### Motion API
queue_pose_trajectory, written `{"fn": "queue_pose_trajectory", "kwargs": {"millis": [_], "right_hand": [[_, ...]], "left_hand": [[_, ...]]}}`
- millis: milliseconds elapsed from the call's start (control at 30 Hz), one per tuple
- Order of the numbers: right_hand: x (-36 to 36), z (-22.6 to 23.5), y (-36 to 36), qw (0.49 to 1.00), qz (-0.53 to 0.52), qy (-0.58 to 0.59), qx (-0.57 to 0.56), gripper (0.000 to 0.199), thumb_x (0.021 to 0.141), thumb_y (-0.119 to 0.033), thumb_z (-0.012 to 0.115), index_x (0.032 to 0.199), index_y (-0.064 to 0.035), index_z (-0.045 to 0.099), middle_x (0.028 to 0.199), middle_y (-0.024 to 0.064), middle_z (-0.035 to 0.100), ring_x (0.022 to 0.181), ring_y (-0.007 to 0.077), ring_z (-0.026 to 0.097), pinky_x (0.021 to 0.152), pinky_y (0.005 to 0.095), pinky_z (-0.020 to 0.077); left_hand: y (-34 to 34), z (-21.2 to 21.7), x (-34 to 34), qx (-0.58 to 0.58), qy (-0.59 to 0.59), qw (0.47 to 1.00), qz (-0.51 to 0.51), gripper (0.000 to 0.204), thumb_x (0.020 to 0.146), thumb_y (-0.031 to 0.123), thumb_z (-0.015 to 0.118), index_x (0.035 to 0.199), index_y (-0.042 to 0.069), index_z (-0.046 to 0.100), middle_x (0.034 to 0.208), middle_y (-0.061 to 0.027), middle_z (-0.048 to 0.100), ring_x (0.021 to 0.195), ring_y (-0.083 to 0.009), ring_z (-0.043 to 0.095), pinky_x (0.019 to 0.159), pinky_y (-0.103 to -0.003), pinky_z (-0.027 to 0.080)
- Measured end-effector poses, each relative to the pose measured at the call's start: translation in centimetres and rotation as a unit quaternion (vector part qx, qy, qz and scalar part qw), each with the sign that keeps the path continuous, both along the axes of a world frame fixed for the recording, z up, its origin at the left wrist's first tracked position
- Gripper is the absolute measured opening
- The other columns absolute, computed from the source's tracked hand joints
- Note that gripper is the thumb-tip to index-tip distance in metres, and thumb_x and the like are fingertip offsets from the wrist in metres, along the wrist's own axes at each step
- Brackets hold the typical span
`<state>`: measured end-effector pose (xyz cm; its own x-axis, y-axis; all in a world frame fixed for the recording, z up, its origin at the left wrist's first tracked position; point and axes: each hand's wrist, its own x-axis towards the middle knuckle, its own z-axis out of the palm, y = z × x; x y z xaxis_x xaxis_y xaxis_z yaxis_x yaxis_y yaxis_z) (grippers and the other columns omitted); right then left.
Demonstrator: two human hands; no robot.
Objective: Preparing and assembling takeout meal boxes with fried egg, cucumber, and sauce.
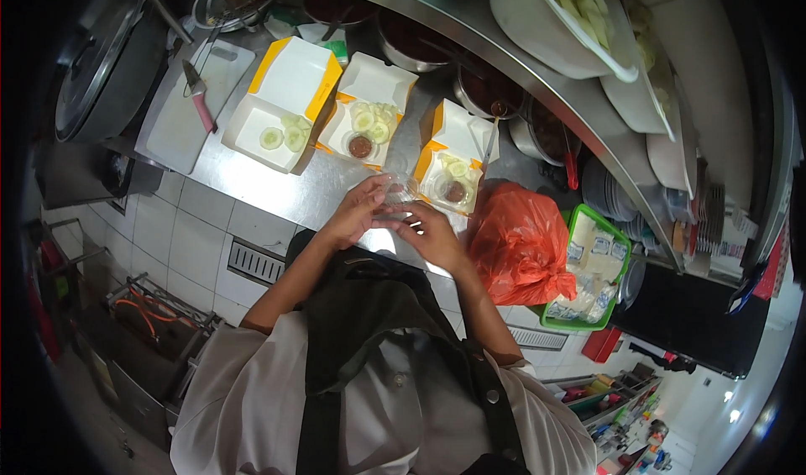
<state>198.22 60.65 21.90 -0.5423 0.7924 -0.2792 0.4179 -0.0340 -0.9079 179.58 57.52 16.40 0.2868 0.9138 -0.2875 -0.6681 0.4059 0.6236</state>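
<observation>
Over the front edge of the steel counter, my left hand (356,216) and my right hand (430,233) are close together, fingers closed round a small clear plastic cup (398,193). Whether a lid or a second cup is with it, I cannot tell. Just beyond stands an open yellow-and-white box (346,131) with cucumber slices (379,131) and a small cup of red-brown sauce (359,146). To its right another open box (428,169) also holds cucumber and a sauce cup (454,191). The left open box (239,143) has only cucumber slices (271,138) showing.
A knife (198,97) lies on a white cutting board (172,131) at left. Pots of dark sauce (491,89) line the back under a steel shelf (537,80). An orange plastic bag (516,244) and a green basket of packets (625,244) sit at right.
</observation>
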Motion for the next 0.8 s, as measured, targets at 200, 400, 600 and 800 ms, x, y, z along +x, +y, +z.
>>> {"fn": "queue_pose_trajectory", "kwargs": {"millis": [200, 400, 600, 800], "right_hand": [[7.8, -1.7, 10.2, 0.968, -0.175, -0.058, 0.168, 0.016, 0.088, -0.014, 0.057, 0.092, -0.0008, 0.064, 0.072, 0.0066, 0.064, 0.069, 0.0134, 0.061, 0.066, 0.0256, 0.0483], [11.2, -5.9, 17.3, 0.864, -0.228, -0.345, 0.286, 0.029, 0.077, -0.029, 0.066, 0.093, -0.004, 0.066, 0.089, 0.0195, 0.065, 0.082, 0.0324, 0.065, 0.075, 0.0378, 0.0496], [10.2, -6.9, 17.3, 0.878, -0.228, -0.34, 0.25, 0.024, 0.077, -0.028, 0.065, 0.089, -0.0066, 0.066, 0.099, 0.0168, 0.065, 0.092, 0.034, 0.063, 0.081, 0.0409, 0.0477], [10.2, -6.8, 17.3, 0.9, -0.257, -0.257, 0.243, 0.017, 0.083, -0.023, 0.058, 0.094, -0.0096, 0.062, 0.094, 0.0145, 0.066, 0.092, 0.0347, 0.061, 0.082, 0.0486, 0.0442]], "left_hand": [[-0.6, -0.4, -1.2, -0.097, -0.02, 0.992, -0.084, 0.033, 0.093, 0.027, 0.054, 0.121, 0.01, 0.049, 0.111, -0.0051, 0.057, 0.101, -0.0216, 0.062, 0.078, -0.031, 0.051], [-0.3, -5.0, 2.8, -0.173, 0.22, 0.96, 0.014, 0.024, 0.089, 0.029, 0.057, 0.102, 0.01, 0.053, 0.098, -0.0024, 0.057, 0.078, -0.0123, 0.058, 0.064, -0.025, 0.046], [2.5, -3.7, 7.3, -0.085, 0.392, 0.915, 0.04, 0.057, 0.089, 0.041, 0.057, 0.124, 0.001, 0.038, 0.093, -0.0129, 0.057, 0.074, -0.0161, 0.062, 0.058, -0.027, 0.05], [8.1, -5.0, 8.5, -0.2, 0.376, 0.9, 0.096, 0.063, 0.088, 0.055, 0.052, 0.114, -0.001, 0.043, 0.09, -0.015, 0.059, 0.061, -0.0162, 0.06, 0.054, -0.026, 0.048]]}}
